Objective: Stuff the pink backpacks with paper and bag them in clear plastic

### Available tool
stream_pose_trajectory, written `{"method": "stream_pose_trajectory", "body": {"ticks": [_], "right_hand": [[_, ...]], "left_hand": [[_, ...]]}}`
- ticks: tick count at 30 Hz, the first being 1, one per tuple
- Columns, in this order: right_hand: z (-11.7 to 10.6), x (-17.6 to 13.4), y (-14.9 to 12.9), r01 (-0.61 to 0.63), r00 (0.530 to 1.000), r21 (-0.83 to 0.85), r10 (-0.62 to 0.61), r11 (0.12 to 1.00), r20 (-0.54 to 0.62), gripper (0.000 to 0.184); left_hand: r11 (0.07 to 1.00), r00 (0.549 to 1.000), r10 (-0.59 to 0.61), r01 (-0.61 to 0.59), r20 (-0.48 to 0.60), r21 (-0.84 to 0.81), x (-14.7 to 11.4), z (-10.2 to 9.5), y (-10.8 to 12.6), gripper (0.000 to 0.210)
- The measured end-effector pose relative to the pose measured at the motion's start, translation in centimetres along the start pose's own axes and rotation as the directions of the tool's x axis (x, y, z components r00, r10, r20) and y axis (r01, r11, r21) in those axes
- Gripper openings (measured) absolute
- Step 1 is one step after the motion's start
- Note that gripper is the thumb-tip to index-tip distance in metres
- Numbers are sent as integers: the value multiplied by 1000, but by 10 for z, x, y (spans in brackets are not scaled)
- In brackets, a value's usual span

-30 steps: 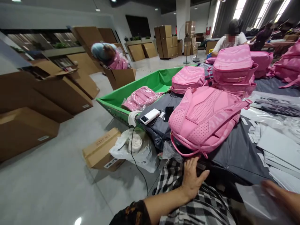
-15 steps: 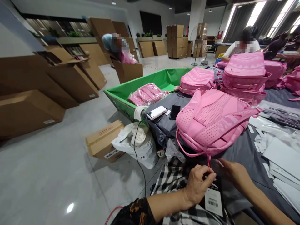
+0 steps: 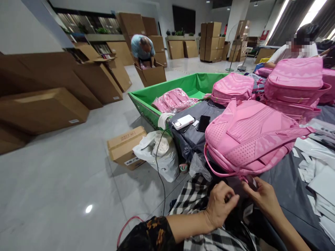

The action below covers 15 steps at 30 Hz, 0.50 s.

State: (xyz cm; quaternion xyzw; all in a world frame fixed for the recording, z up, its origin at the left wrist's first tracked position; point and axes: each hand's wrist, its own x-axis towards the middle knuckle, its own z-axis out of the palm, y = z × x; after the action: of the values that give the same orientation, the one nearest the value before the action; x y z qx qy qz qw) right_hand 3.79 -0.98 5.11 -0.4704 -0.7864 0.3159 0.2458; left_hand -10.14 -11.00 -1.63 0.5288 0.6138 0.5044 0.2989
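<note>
A pink backpack [image 3: 251, 136] lies with its straps and perforated back panel upward on the dark-covered table. My right hand [image 3: 263, 193] is at its near edge, thumb and fingers pinching by a short pink cord [image 3: 244, 178]. A small pale piece shows at those fingertips. My left hand [image 3: 222, 204] is just left of it, fingers curled and thumb drawn toward them; what it holds, if anything, is hidden. Below and between the hands is a dark hang tag with a white label [image 3: 248, 210], blurred and partly covered.
More pink backpacks [image 3: 294, 80] stand behind. A power bank [image 3: 183, 122] and phone [image 3: 203, 123] lie left of the backpack. Beyond is a green bin [image 3: 146, 94] with wrapped pink goods. White papers [image 3: 326, 184] lie right. A co-worker [image 3: 142, 48] bends over a carton; another sits opposite.
The view has swung left. My right hand has closed in on the pink cord, and my left hand has come away from it. The hang tag has dropped lower and turned.
</note>
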Motion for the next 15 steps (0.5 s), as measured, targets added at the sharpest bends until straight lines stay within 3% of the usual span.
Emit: {"method": "stream_pose_trajectory", "body": {"ticks": [1, 3, 5, 7, 9, 13, 15], "right_hand": [[0, 2, 2, -3, 1000, -11, 3, 1000, 5, 48], [-2, 5, 4, -25, 999, -19, 25, 1000, 29, 46], [-3, 7, 5, -45, 997, -6, 46, 999, 62, 47], [-6, 9, 4, -48, 995, 2, 47, 999, 87, 50], [-9, 10, 3, -24, 995, -12, 26, 1000, 100, 53], [-22, 10, 8, 98, 976, -52, -86, 994, 201, 60], [-29, 8, 11, 198, 974, -134, -179, 971, 143, 63]], "left_hand": [[964, 981, -184, 168, -58, -206, 0, -2, -1, 27], [730, 910, -415, 332, -1, -597, 3, -2, 1, 41], [471, 903, -413, 319, 114, -822, 11, 3, 5, 54], [322, 916, -372, 279, 150, -905, 20, 12, 10, 54], [253, 896, -423, 262, 137, -931, 27, 23, 11, 43], [198, 800, -588, 285, 119, -938, 35, 40, -1, 34], [210, 782, -614, 297, 111, -931, 38, 47, -8, 37]]}}
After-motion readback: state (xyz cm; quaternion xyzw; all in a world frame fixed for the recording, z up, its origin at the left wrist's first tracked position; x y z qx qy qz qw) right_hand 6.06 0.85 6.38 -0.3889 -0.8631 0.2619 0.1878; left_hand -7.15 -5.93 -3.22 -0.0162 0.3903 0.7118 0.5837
